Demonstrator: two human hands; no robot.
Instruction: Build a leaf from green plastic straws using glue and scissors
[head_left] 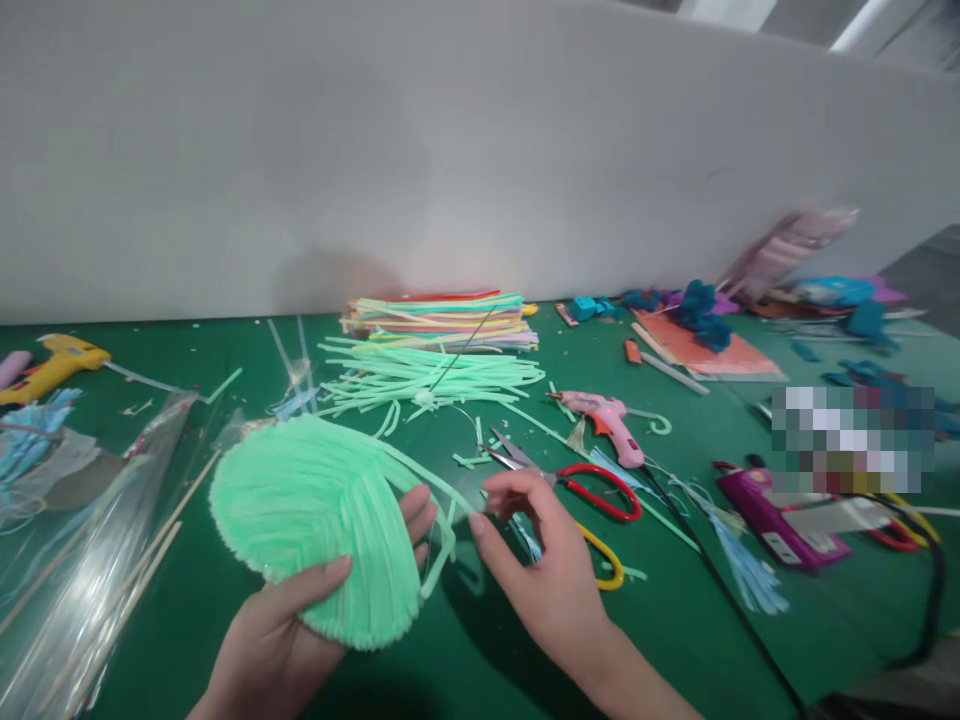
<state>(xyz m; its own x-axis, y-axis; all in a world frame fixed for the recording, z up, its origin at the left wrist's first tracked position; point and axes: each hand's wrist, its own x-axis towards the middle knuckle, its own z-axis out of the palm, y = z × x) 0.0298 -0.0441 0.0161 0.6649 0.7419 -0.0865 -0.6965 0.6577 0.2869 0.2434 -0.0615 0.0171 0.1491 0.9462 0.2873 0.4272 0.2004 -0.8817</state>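
Observation:
My left hand [292, 610] is closed on a rounded, leaf-like piece [315, 520] made of mint-green pipe cleaners laid side by side. Its thumb rests on the front, and the fingers pass behind and come out at the right edge. A loose pipe cleaner [427, 470] runs from the piece's upper right toward my right hand [517, 540], where thumb and bent fingers pinch its end. Just beyond the right hand lie scissors [604, 492] with red handles, blades apart. Another pair with a yellow handle [613, 560] is partly hidden behind that hand.
Behind are mint-green pipe cleaners [435, 375] and a multicoloured bundle [442, 318]. A pink glue gun [609, 422] lies right of centre, its black cord running forward. At left are a yellow glue gun [67, 365], clear plastic wrap [142, 480] and thin sticks [139, 590]. A purple device [784, 520] sits right.

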